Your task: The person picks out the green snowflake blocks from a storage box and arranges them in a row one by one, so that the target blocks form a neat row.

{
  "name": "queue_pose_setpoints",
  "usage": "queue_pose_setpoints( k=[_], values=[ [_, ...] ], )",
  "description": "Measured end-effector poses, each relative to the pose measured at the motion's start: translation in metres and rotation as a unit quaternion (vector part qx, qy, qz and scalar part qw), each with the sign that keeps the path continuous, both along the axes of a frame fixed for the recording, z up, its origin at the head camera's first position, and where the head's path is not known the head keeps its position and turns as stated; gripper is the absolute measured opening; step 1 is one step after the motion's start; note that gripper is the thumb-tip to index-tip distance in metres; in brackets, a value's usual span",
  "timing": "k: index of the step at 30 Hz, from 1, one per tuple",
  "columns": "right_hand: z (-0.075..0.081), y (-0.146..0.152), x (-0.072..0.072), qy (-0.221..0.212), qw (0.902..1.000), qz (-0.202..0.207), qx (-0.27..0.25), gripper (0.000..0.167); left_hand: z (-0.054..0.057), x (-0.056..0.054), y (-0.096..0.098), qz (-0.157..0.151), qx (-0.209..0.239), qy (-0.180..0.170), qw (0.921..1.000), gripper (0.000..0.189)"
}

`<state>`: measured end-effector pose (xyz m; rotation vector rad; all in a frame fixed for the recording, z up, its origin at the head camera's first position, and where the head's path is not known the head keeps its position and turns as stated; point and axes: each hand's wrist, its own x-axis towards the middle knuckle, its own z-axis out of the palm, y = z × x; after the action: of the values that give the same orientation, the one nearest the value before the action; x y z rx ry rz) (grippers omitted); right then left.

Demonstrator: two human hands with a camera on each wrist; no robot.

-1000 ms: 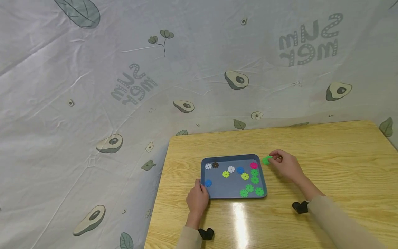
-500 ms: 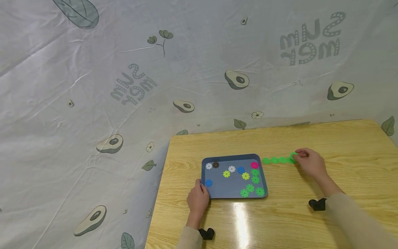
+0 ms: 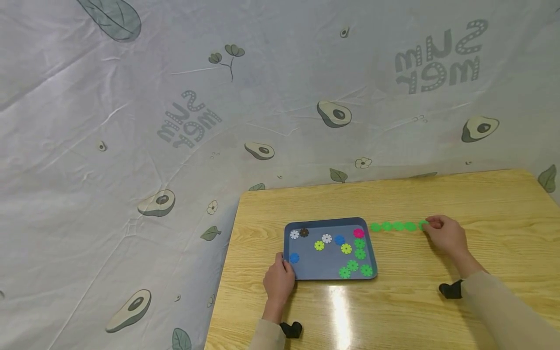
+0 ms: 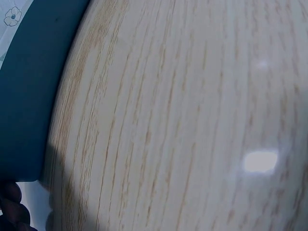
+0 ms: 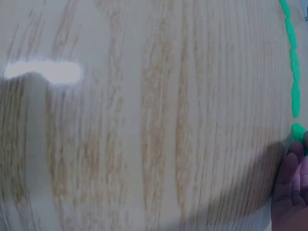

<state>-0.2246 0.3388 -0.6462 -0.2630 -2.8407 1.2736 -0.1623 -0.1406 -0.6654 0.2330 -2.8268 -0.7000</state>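
Note:
My left hand (image 3: 278, 281) holds the near left corner of a blue-grey tray (image 3: 319, 267). In the left wrist view, the tray's side (image 4: 31, 96) runs down to dark fingertips (image 4: 14, 209) at its corner. Right of the tray, green snowflake-shaped discs (image 3: 398, 226) lie in a line on the table. At the right end of that line, my right hand (image 3: 447, 237) pinches another green disc (image 3: 422, 225) between thumb and fingers. The right wrist view shows this pinched disc (image 5: 297, 131) a small gap from the row (image 5: 294, 62).
Several green discs (image 3: 352, 265) sit along the tray's right side. Also in it are a pink disc (image 3: 358, 233), yellow (image 3: 319, 245), blue (image 3: 294, 258) and white discs (image 3: 326, 238), and a brown one (image 3: 304, 233). A printed cloth (image 3: 280, 97) hangs behind the wooden table (image 3: 393, 311).
My right hand has moved right from beside the tray, and a line of green discs now shows where it passed. The left hand stays on the tray.

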Motion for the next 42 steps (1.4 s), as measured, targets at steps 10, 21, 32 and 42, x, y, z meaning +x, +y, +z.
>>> queue_pose_setpoints(
  k=[10, 21, 32, 42],
  values=[
    [-0.011, 0.005, -0.002, -0.004, 0.9996, 0.010, 0.027, 0.042, -0.006, 0.000, 0.000, -0.001, -0.006, -0.009, 0.9999, 0.020],
    [-0.010, 0.002, -0.005, -0.007, 0.9987, 0.013, 0.048, 0.036, -0.009, -0.001, -0.001, 0.001, -0.005, -0.013, 0.9999, 0.020],
    [-0.009, 0.000, -0.004, -0.006, 0.9989, 0.029, 0.037, 0.046, -0.008, -0.002, -0.001, -0.001, -0.004, -0.009, 1.0000, 0.021],
    [0.002, -0.011, 0.002, 0.013, 0.9971, 0.064, 0.039, 0.048, -0.008, -0.002, -0.001, 0.000, -0.007, -0.006, 1.0000, 0.022]
  ],
)
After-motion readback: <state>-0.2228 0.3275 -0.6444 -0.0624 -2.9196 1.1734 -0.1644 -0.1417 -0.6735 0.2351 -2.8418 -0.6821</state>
